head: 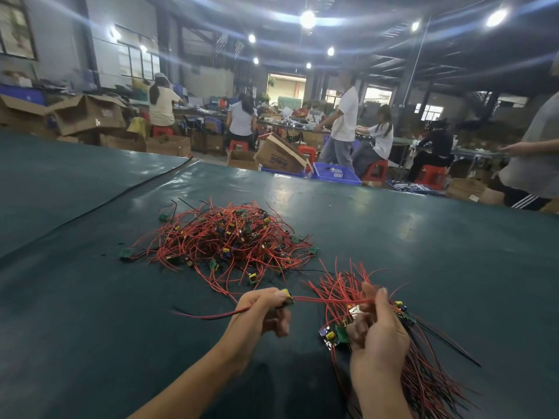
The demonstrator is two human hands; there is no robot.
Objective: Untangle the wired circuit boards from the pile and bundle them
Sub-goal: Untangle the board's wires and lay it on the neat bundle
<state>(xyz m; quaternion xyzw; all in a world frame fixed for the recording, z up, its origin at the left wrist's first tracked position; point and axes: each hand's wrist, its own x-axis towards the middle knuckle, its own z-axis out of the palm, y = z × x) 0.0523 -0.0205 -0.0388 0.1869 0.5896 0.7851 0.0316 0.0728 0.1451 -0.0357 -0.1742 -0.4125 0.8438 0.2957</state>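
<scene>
Your left hand (pixel 263 309) pinches a board (pixel 287 296); your right hand (pixel 378 331) grips the bundle (pixel 423 376). The print on the box (pixel 281 155) is unreadable. Green mat (pixel 90 297), pile (pixel 223 234) beyond.

Only lettering: blue word printed on the tilted cardboard box (pixel 279 157) past the table, upside down, blurred, not legible. Labels on the left boxes (pixel 90 114) and markings on the circuit boards (pixel 341 334): too small to read.

Wires of the bundle (pixel 429 382) cut off at the near edge, its boards partly behind the right hand (pixel 378 331), left hand (pixel 263 309) covering most of one board (pixel 286 295), boards deep in the pile (pixel 230 237) buried under wires
</scene>
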